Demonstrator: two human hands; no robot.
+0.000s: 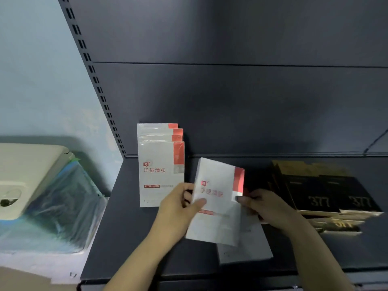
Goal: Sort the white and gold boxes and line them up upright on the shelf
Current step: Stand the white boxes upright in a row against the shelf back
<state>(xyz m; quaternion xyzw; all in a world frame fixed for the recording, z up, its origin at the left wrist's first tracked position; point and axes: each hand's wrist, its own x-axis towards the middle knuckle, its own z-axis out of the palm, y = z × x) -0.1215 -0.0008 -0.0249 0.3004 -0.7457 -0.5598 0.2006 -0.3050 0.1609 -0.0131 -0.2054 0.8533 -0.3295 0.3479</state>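
Several white boxes with red corners (159, 177) stand upright in a row at the back left of the dark shelf (130, 227). My left hand (178, 208) grips the left edge of another white box (218, 208), tilted and lifted off the shelf, thumb across its front. My right hand (264, 206) pinches the same box at its right edge, below the red corner. Beneath it a further white box (252, 246) lies flat. Black and gold boxes (327, 196) marked 377 lie in a loose pile at the right.
The shelf's dark back panel (231, 101) rises behind the boxes, with a slotted upright (98, 89) at its left. Left of the shelf stands a cream appliance (27, 171) over plastic-wrapped material (63, 206). The shelf's front edge (189, 280) runs along the bottom.
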